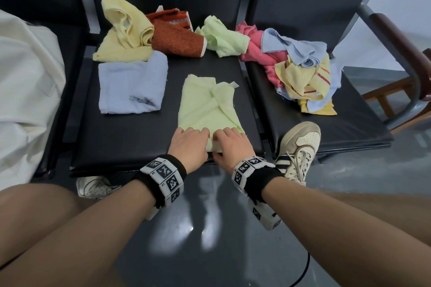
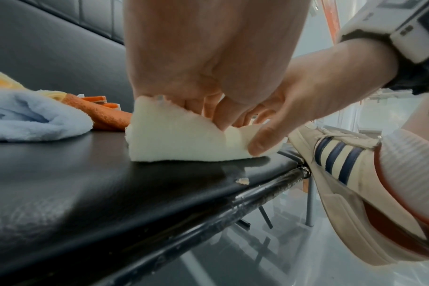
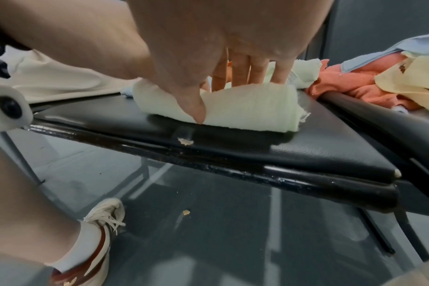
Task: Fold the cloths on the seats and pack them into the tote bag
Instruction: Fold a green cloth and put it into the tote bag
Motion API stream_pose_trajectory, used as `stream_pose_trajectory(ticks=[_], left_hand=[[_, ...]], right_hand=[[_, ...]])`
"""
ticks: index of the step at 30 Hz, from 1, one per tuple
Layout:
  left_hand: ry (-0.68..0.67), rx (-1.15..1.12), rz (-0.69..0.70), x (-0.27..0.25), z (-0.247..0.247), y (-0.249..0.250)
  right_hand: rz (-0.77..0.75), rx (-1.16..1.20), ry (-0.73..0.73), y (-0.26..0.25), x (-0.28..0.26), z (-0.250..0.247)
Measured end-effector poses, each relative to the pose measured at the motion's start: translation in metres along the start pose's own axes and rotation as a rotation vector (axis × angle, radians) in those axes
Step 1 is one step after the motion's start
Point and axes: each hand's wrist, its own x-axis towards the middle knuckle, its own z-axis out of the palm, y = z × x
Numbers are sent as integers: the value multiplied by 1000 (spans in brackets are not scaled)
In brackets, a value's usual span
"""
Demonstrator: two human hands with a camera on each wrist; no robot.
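A light green cloth point(image 1: 205, 105) lies partly folded on the middle black seat point(image 1: 130, 142). My left hand point(image 1: 198, 140) and right hand point(image 1: 224, 142) sit side by side at its near edge. Each has fingers on top and a thumb under the lifted hem. In the left wrist view the cloth point(image 2: 174, 139) stands up in a fold between my left hand point(image 2: 216, 118) and the right thumb point(image 2: 265, 143). In the right wrist view my right hand point(image 3: 208, 98) pinches the cloth's point(image 3: 252, 112) rolled edge. A cream tote bag point(image 1: 25, 91) slumps on the left seat.
A folded light blue cloth point(image 1: 131, 84) lies left of the green one. Behind are crumpled pale yellow point(image 1: 126, 30), rust-orange point(image 1: 177, 37) and green point(image 1: 221, 37) cloths. A pink, blue and yellow pile point(image 1: 298, 65) covers the right seat. My shoe point(image 1: 298, 147) rests against that seat's front edge.
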Motion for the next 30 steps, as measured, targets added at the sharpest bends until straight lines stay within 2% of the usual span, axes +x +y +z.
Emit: stream_pose_trajectory(ticks=[5, 9, 13, 20, 22, 27, 30], left_hand=[[-30, -27, 2, 0, 0, -2], [24, -73, 5, -1, -2, -3], [111, -19, 60, -4, -5, -3], [38, 109, 83, -8, -7, -1], [25, 80, 74, -7, -8, -1], [9, 13, 56, -5, -7, -3], [-9, -29, 28, -3, -6, -4]], right_hand=[[-1, 37, -27, -1, -1, 1], [10, 20, -90, -2, 6, -5], [18, -11, -147, -4, 12, -10], [43, 8, -233, -9, 13, -17], [66, 31, -226, -9, 12, -17], [85, 130, -101, -8, 6, -17], [39, 60, -103, -6, 4, -15]])
